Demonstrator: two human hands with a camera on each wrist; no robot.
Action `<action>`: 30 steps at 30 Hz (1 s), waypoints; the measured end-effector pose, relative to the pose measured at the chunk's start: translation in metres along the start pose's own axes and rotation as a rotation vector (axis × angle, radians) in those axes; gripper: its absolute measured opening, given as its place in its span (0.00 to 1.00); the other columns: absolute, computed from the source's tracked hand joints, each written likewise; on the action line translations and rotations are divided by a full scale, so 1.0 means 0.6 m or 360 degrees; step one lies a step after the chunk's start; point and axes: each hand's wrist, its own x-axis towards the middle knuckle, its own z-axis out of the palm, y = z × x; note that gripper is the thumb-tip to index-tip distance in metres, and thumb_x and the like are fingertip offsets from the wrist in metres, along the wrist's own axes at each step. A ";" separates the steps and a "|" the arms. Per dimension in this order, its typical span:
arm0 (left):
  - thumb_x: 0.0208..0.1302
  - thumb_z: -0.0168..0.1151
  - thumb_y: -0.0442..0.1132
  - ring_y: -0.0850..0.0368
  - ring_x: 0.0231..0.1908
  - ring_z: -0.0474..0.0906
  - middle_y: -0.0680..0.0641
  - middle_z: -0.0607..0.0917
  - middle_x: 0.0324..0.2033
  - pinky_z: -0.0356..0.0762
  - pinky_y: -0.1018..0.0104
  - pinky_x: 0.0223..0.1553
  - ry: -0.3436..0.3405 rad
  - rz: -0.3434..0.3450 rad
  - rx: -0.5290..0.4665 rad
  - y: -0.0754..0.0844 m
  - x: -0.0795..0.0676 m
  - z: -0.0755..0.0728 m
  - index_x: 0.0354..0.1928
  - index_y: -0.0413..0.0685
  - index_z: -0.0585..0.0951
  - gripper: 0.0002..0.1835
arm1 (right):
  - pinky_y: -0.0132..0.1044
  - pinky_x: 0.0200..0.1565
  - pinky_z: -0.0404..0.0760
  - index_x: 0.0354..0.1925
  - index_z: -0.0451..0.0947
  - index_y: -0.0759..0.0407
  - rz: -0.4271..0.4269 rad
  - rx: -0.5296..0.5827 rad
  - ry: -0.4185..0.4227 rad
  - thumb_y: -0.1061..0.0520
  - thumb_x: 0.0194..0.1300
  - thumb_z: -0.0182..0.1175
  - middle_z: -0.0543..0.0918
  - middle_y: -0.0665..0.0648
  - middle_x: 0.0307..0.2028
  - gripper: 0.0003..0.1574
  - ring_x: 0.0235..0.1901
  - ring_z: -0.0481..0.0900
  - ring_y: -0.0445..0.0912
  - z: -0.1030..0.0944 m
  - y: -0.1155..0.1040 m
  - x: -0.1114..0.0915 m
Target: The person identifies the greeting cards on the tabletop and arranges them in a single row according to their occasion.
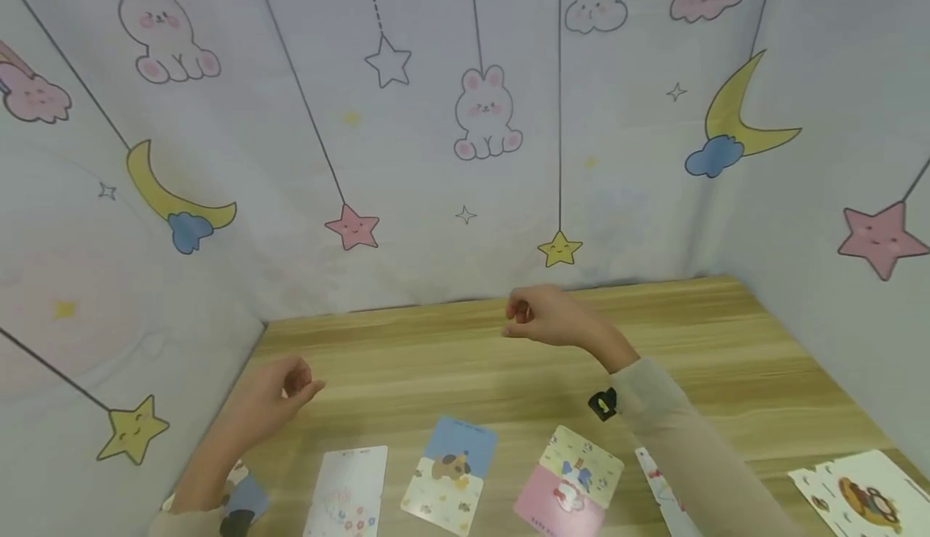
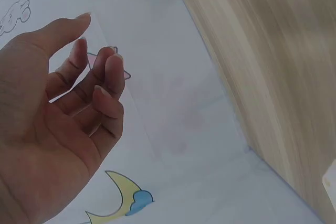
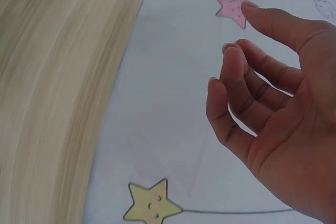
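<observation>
My left hand is raised over the left side of the wooden table, its fingers loosely curled and nothing between them. In the left wrist view the thumb of that left hand stands apart from the bent fingers. Farther back and to the right, my right hand hovers over the table with relaxed, curled fingers. The right wrist view shows the right hand holding nothing, thumb and fingertips apart. Nearest below the hands lie a blue and cream card with a puppy and a yellow and pink card.
On the table a white card with flowers lies at front left, and a bear card at front right. Two more cards are partly covered by the forearms. A printed cloth wall encloses the back and sides.
</observation>
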 end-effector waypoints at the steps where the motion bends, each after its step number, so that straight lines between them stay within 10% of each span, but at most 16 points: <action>1: 0.71 0.70 0.46 0.69 0.28 0.71 0.57 0.78 0.25 0.72 0.71 0.32 -0.0006 -0.0033 -0.0004 -0.006 -0.008 -0.005 0.32 0.52 0.78 0.12 | 0.39 0.41 0.81 0.46 0.81 0.53 -0.0011 0.0002 -0.0017 0.48 0.72 0.68 0.85 0.51 0.39 0.12 0.37 0.80 0.43 0.006 -0.011 0.009; 14: 0.66 0.72 0.59 0.36 0.53 0.83 0.33 0.84 0.59 0.85 0.45 0.44 -0.0247 -0.0374 -0.0081 -0.098 -0.114 -0.044 0.63 0.38 0.79 0.36 | 0.33 0.41 0.80 0.48 0.83 0.55 -0.0228 0.0046 -0.0220 0.45 0.71 0.69 0.85 0.48 0.38 0.17 0.36 0.80 0.40 0.113 -0.138 0.112; 24: 0.65 0.71 0.62 0.26 0.56 0.79 0.25 0.75 0.64 0.84 0.36 0.46 -0.0460 -0.0548 -0.0039 -0.140 -0.161 -0.046 0.75 0.36 0.69 0.48 | 0.25 0.41 0.78 0.50 0.84 0.56 -0.0383 0.0115 -0.0337 0.46 0.71 0.69 0.85 0.46 0.39 0.18 0.37 0.78 0.34 0.214 -0.222 0.156; 30: 0.63 0.72 0.63 0.20 0.59 0.74 0.18 0.74 0.62 0.79 0.31 0.51 -0.0404 -0.0524 0.0117 -0.167 -0.190 -0.035 0.70 0.26 0.71 0.50 | 0.20 0.41 0.77 0.48 0.83 0.55 -0.0429 0.0187 -0.0372 0.48 0.70 0.70 0.84 0.43 0.38 0.15 0.36 0.77 0.30 0.290 -0.264 0.167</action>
